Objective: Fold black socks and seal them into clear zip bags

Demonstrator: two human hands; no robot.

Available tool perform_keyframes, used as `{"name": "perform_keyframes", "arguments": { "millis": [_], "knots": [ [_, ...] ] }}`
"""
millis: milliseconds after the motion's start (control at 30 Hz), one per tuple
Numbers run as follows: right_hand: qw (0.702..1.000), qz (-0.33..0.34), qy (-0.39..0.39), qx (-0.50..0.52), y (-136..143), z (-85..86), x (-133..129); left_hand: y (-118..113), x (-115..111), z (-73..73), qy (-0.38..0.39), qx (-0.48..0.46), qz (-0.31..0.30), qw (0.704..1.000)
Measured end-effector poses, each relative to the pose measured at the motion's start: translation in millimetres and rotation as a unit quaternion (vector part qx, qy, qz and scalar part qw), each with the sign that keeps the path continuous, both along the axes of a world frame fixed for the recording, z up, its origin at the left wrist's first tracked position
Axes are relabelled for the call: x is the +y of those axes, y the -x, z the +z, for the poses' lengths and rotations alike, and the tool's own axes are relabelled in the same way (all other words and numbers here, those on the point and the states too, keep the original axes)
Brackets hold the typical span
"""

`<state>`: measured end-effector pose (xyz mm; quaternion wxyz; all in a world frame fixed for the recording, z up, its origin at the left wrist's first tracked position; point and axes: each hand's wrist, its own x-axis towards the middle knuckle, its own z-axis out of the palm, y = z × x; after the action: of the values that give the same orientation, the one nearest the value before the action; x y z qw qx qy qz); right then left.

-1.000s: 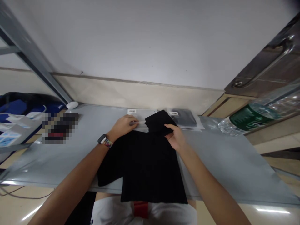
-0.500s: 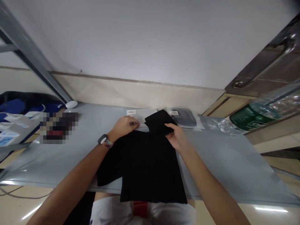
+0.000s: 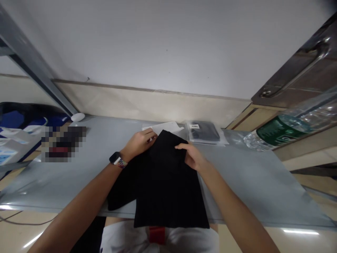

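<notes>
1. Lying on the grey worktop (image 3: 84,168), the black garment (image 3: 163,182) has its straight lower edge reaching over the worktop's near edge, a sleeve-like flap spreading to the left.
2. The left hand (image 3: 143,140) is at the garment's upper left edge, fingers drawn close together in a narrow grip; I cannot tell whether cloth or something else sits between them.
3. A dark-faced wristwatch (image 3: 114,158) and a multicoloured bracelet (image 3: 121,163) circle the left wrist, to the left of the garment.
4. The right hand (image 3: 193,154) is at the garment's upper right edge, one finger laid on the cloth; I cannot tell whether its grip pinches the fabric.
5. Just beyond the garment's top edge lies a white, sheet-like piece (image 3: 168,126), partly covered.
6. Beyond the garment and to its right is a dark plastic-wrapped packet (image 3: 205,131) with a white label (image 3: 194,126).
7. Well to the garment's right is a clear bottle with a green label (image 3: 272,133); far to its left, a white oval object (image 3: 78,117).
</notes>
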<state>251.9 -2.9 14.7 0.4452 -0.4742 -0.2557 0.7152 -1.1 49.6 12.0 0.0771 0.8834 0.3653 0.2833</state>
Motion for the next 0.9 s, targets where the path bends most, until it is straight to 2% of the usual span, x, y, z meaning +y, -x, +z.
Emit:
{"name": "perform_keyframes", "arguments": {
  "millis": [133,367,500,567,733,833,900],
  "knots": [
    [0.999,0.037,-0.034,-0.017,0,-4.3,0,-2,-3,0.8,0.003,0.003,-0.013,1.0],
    [0.995,0.044,-0.083,-0.028,-3,4.9,-1,-5,-4,-0.2,0.017,0.05,0.004,0.999],
    [0.994,0.015,-0.103,-0.042,-3,6.1,1,-8,-10,8.2,0.077,0.022,0.004,0.997],
    [0.993,0.022,-0.107,-0.052,-4,6.4,2,-10,-12,11.3,0.101,0.006,0.01,0.995],
    [0.989,0.042,-0.108,-0.092,-9,5.2,2,-20,-14,9.0,0.136,-0.074,0.069,0.986],
    [0.989,0.038,-0.105,-0.101,-11,2.8,2,-24,-16,4.9,0.116,-0.087,0.093,0.985],
    [0.991,0.017,-0.086,-0.096,-11,2.3,3,-25,-19,2.6,0.07,-0.051,0.095,0.992]
  ]
}}
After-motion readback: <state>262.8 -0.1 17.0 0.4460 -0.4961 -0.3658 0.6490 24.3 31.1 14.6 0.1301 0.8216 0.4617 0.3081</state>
